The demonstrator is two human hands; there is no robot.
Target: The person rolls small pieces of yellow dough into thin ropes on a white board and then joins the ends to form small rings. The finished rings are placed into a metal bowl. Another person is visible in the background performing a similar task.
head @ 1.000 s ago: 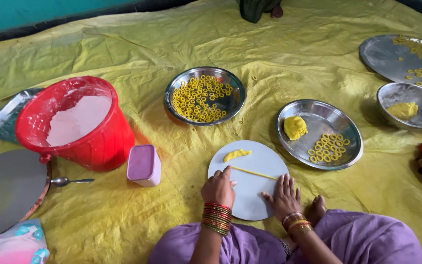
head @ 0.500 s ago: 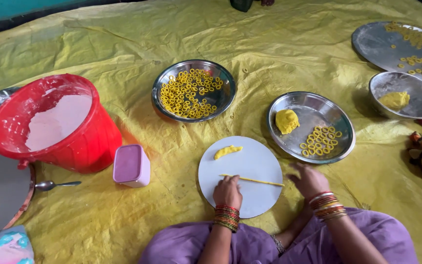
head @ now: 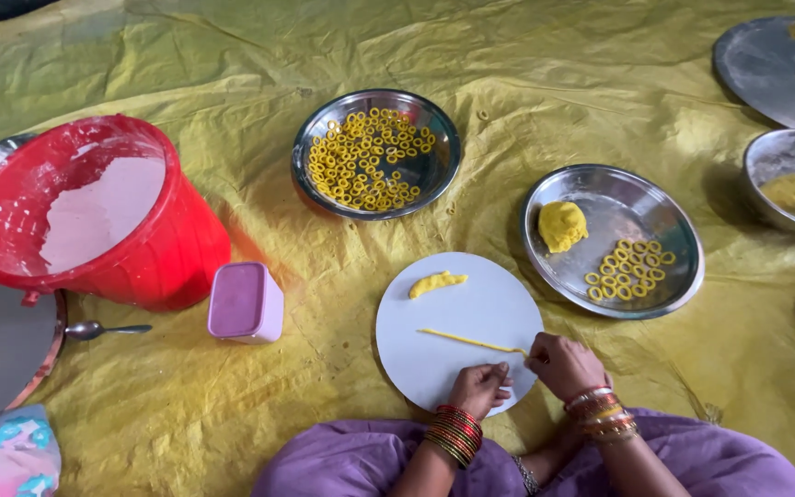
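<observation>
A thin yellow dough strand (head: pixel 471 341) lies across a round white board (head: pixel 457 304) on the yellow sheet in front of my lap. My right hand (head: pixel 563 365) pinches the strand's right end at the board's near right edge. My left hand (head: pixel 480 387) rests on the board's near edge with its fingers curled, just short of the strand and holding nothing that I can see. A small lump of yellow dough (head: pixel 436 283) sits on the far part of the board.
A steel plate (head: pixel 683 267) to the right holds a dough ball (head: pixel 562 225) and dough rings (head: pixel 627 270). A steel bowl (head: pixel 443 170) of rings stands beyond the board. At left are a red bucket (head: pixel 167 248), pink box (head: pixel 245 302) and spoon (head: pixel 103 329).
Both hands lay flat on the strand a second ago. They have drawn back to the board's near edge, and my right hand now pinches the strand's end. The view has shifted closer.
</observation>
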